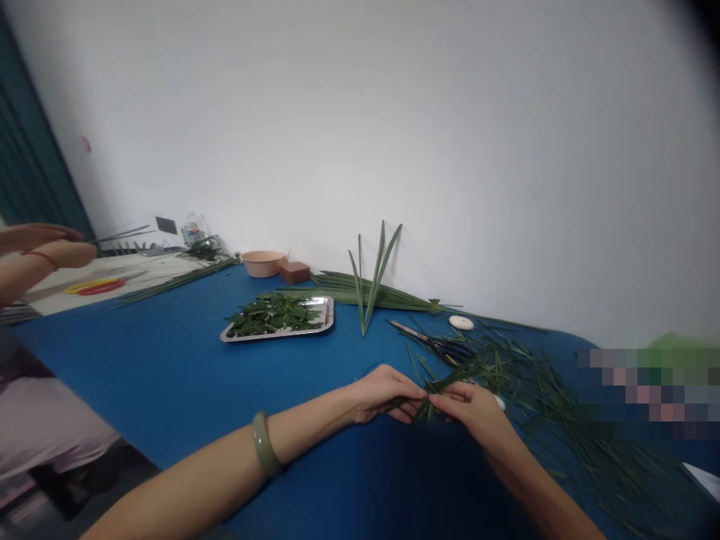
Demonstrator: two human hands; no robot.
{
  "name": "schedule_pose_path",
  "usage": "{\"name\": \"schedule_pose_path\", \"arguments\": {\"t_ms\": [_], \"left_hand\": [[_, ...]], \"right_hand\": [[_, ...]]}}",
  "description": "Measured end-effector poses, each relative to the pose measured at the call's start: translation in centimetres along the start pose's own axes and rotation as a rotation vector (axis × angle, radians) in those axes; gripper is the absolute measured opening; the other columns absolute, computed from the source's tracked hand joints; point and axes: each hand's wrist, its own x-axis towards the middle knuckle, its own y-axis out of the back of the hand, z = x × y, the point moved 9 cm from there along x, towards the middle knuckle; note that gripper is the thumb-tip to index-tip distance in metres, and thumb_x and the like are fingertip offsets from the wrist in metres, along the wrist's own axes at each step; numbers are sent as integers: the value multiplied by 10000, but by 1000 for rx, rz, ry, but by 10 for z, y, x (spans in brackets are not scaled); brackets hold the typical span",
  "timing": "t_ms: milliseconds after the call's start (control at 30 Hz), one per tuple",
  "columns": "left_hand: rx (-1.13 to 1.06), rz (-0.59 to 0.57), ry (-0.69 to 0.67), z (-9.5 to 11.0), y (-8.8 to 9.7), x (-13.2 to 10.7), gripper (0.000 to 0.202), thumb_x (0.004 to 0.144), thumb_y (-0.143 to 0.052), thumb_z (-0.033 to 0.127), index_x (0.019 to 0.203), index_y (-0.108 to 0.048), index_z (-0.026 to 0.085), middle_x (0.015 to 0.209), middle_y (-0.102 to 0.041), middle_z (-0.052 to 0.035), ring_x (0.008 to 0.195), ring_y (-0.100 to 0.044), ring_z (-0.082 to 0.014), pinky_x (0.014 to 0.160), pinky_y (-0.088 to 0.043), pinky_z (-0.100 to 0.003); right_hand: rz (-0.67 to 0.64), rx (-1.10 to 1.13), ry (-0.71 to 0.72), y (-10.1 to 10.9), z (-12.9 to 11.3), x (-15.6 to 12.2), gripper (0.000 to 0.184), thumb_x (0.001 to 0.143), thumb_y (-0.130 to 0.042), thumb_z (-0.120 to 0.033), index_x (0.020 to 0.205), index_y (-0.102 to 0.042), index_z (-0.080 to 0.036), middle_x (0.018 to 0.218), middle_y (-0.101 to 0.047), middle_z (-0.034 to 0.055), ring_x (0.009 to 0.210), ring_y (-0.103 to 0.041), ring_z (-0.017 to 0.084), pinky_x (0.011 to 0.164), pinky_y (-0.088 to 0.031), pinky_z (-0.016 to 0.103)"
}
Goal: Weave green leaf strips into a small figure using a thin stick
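My left hand (pixel 382 394) and my right hand (pixel 472 409) meet over the blue table (pixel 169 375). Both pinch a small folded piece of green palm leaf (pixel 436 390) between their fingertips. A jade-green bangle (pixel 265 444) sits on my left wrist. Several loose green leaf strips (pixel 540 390) lie scattered just right of my hands. Dark scissors (pixel 433 341) rest on the table beyond my right hand.
A metal tray (pixel 326 319) with cut green leaves stands mid-table. Long palm leaves (pixel 371 289) lie by the wall, near a pink bowl (pixel 262 262), a brown block (pixel 295 271) and a white round object (pixel 461 322). Another person's hands (pixel 39 247) work with leaves at far left.
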Motion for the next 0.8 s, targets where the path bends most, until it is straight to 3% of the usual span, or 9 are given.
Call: {"name": "schedule_pose_path", "arguments": {"t_ms": [333,800], "left_hand": [[43,85,-94,8,9,1,189,512,-675,251,607,-630,94,503,-563,2,440,-468,-66,448,-344,-189],[12,108,-56,4,9,4,124,484,-682,171,557,-616,95,448,-553,7,411,-480,-71,471,-393,-208]], "right_hand": [[1,59,-22,0,7,4,183,499,-650,-291,625,-623,-161,537,-631,2,527,-572,148,461,-411,227],[14,132,38,-2,3,4,214,476,-674,-254,655,-611,-154,547,-636,3,494,-567,133,460,-426,222]]}}
